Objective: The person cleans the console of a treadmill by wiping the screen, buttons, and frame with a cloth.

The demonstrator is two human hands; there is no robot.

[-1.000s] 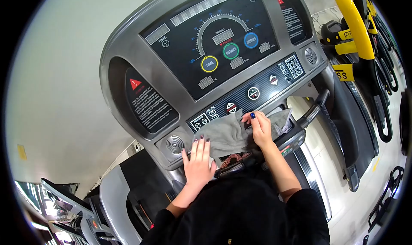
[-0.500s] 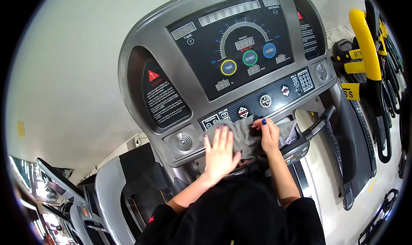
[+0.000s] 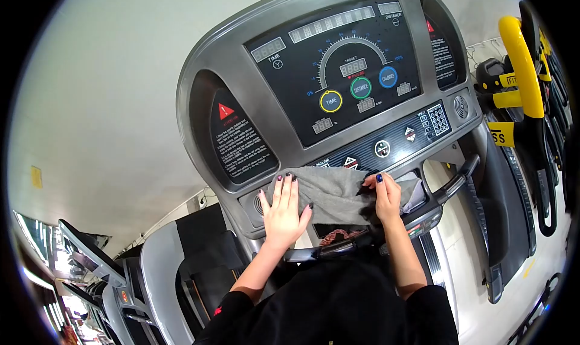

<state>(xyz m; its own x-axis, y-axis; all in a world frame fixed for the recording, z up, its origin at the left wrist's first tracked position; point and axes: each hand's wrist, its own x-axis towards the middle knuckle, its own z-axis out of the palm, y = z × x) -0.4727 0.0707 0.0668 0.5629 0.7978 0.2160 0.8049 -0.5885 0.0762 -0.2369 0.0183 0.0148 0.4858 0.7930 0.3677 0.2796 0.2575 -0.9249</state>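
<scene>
A grey cloth lies stretched over the lower left edge of the treadmill console, covering part of the button strip. My left hand rests flat on the cloth's left end beside the round speaker grille, fingers extended. My right hand pinches the cloth's right part, with its fingers curled and the thumb on top. Just right of that hand, a light purple-grey cloth sits in the console's tray.
A black handlebar crosses below the console, and a side handle juts out at the right. Yellow and black gym equipment stands on the right. Another treadmill is at the lower left.
The cloth was bunched half a second ago and is now spread out leftward. My left hand has moved left with its end, while my right hand keeps its place near the tray.
</scene>
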